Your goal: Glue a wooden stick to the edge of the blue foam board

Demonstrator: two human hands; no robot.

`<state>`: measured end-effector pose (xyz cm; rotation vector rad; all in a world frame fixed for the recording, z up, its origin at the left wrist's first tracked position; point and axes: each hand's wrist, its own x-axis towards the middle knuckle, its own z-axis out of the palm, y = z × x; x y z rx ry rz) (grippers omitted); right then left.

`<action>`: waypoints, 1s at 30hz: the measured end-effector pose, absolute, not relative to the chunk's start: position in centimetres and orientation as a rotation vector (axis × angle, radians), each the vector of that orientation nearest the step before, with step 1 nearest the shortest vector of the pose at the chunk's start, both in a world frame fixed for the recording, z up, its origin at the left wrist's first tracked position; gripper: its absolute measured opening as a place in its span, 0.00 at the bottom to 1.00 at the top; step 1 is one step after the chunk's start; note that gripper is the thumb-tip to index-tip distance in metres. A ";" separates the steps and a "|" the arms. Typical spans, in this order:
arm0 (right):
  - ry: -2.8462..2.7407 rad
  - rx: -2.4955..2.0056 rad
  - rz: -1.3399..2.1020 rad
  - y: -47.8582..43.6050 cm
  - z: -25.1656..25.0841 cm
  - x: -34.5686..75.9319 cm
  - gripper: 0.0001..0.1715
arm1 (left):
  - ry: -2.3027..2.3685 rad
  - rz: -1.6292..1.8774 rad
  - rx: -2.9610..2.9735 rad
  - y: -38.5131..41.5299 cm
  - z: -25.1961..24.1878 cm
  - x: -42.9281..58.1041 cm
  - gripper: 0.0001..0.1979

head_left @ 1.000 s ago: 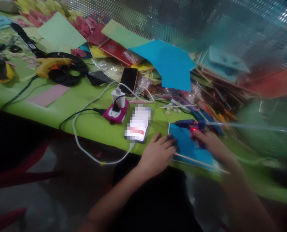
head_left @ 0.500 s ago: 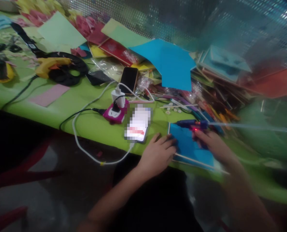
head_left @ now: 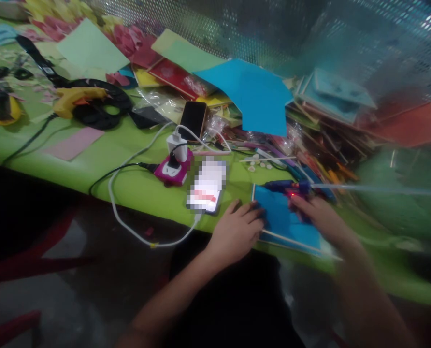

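Note:
A blue paper square (head_left: 280, 217) edged with thin wooden sticks lies at the near edge of the green table (head_left: 136, 186). My left hand (head_left: 237, 229) rests on its left edge, fingers bent and pressing down. My right hand (head_left: 319, 217) is wrapped round the handle of a blue glue gun (head_left: 284, 185) with a red light. The gun's nozzle points left along the square's far edge, and a clear glue stick juts out to the right.
A lit phone (head_left: 207, 187) lies left of my left hand, cabled to a pink power strip (head_left: 172, 171). A dark phone (head_left: 193, 120), a yellow glue gun (head_left: 76, 99), black tape rolls (head_left: 99, 111) and heaps of coloured paper (head_left: 255, 96) fill the table behind.

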<state>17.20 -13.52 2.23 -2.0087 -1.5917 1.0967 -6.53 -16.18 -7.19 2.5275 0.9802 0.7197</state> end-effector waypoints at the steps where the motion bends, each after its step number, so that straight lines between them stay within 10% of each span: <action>1: -1.589 -2.003 1.092 -13.5 2.1 17.2 0.35 | 0.979 0.718 2.524 -16.2 -7.2 -6.5 0.12; 30: -1.639 -2.066 1.022 -13.7 1.4 18.4 0.34 | 0.983 0.753 2.529 -16.2 -7.2 -6.5 0.11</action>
